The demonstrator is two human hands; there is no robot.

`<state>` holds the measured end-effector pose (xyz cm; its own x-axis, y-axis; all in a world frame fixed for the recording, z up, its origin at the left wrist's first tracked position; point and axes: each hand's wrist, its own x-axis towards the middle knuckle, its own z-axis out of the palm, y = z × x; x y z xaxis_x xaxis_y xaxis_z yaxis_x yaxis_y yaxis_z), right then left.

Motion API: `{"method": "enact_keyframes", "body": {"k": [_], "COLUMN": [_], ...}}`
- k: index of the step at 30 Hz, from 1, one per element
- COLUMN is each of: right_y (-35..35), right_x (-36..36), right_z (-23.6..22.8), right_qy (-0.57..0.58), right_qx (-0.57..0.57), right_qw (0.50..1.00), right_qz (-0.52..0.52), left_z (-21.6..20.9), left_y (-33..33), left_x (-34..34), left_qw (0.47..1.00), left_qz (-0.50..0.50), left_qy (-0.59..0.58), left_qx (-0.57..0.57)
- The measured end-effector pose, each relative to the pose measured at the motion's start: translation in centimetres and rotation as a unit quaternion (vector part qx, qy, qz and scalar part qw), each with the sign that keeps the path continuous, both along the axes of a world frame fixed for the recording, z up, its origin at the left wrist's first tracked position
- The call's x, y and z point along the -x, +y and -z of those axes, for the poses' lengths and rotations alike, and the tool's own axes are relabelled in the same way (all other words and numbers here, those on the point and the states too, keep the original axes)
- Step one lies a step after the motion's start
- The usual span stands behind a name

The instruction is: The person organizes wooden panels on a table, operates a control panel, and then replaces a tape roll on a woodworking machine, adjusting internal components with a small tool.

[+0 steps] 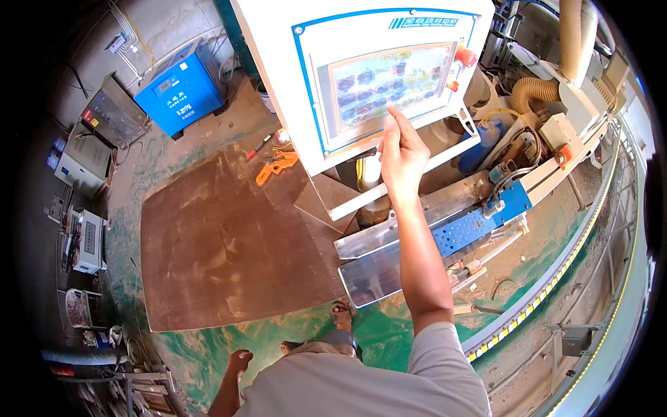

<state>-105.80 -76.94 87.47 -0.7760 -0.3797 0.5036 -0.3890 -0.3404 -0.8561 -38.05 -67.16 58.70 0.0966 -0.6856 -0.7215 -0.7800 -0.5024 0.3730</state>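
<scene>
A white control panel [272, 83] with a blue border stands in front of me, holding a touchscreen [389, 80] with rows of coloured icons. My right hand [404, 156] is raised to the screen's lower edge, one finger stretched out and its tip at the glass; I cannot tell whether it touches. Nothing is held in that hand. Low by my side, my left hand [240, 361] hangs with its fingers curled and no object visible in it. On the panel's right side sits a red knob [465, 55].
A large brown board [229, 243] covers the floor at left, with an orange tool [276, 167] at its far edge. Right of the panel runs a machine with a perforated blue plate [472, 229] and tan hoses [535, 90]. A blue cabinet [182, 90] stands far left.
</scene>
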Motion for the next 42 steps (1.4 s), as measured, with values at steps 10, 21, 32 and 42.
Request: {"method": "enact_keyframes", "body": {"k": [10, 21, 32, 42], "right_y": [-0.6, -0.1, -0.5, -0.8], "right_x": [3.0, 2.0, -1.0, -2.8], "right_z": [-0.6, -3.2, -3.4, -3.8], "right_qy": [0.025, 0.073, 0.097, 0.143], "right_qx": [-0.025, -0.030, -0.049, -0.039], "right_qw": [0.999, 0.997, 0.994, 0.989], "right_qz": [0.022, -0.004, -0.022, -0.017], "left_z": [2.0, 5.7, 4.8, 5.8], "left_y": [1.9, 1.4, 3.1, 3.4], "left_x": [-0.4, -3.2, -2.5, -2.4], "left_qw": [0.996, 0.978, 0.997, 0.999], "left_qz": [0.065, 0.191, 0.049, -0.006], "left_qy": [-0.030, -0.070, -0.043, -0.012], "left_qx": [-0.051, -0.045, -0.039, -0.030]}}
